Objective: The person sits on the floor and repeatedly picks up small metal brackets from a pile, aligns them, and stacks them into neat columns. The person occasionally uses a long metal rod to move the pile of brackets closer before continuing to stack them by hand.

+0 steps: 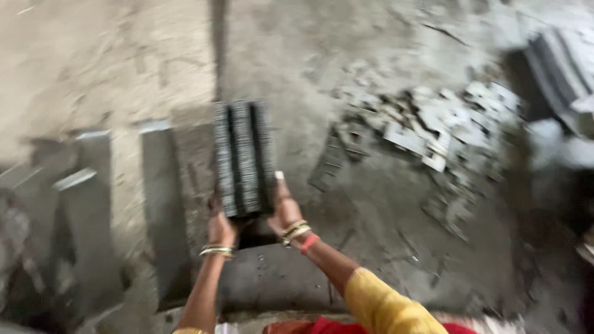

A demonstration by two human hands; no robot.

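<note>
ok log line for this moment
left hand + right hand: gripping grooved grey block | above dusty ground | broken pieces right

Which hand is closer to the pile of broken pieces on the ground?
Right. The right hand grips the ridged block's side facing the broken pieces; the left hand holds the block's far side.

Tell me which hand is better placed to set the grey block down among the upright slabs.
Probably the left hand: it grips the grey block on the side nearest the upright slabs. The right hand grips the side facing the rubble pile. The picture is blurred.
</note>
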